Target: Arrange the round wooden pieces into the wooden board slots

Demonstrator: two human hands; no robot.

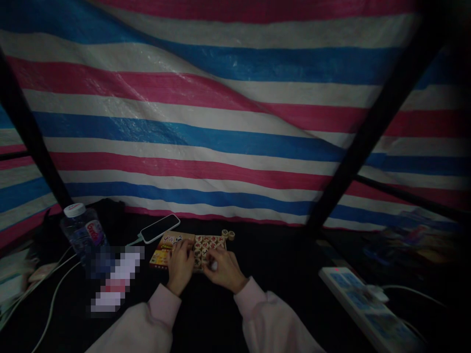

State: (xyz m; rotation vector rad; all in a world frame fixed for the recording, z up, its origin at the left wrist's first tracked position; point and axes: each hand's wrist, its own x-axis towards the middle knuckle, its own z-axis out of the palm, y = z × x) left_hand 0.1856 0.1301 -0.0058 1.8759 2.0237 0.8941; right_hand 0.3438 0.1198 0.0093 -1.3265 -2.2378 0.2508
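Note:
Round wooden Chinese chess pieces (206, 240) with red and dark characters sit in rows in an open box (225, 240) on the dark tabletop. Attached or laid against its left side is a printed card lid (160, 256) in yellow and red. Across that lid rests my left hand (181, 257), fingers stretched out and its thumb near the pieces. My right hand (223, 267) is over the box's lower right part, thumb and fingers drawn together at the pieces; what is between them is too dark to make out. Two loose pieces (228, 234) stand just beyond the box's far right corner.
A white phone (160, 229) on a cable lies behind the lid. To the left are a large capped bottle (86, 235), a blurred-out pale item (119, 279) and white cables. A power strip (368, 304) with a plug lies right. Striped sheeting (221, 117) hangs behind black poles.

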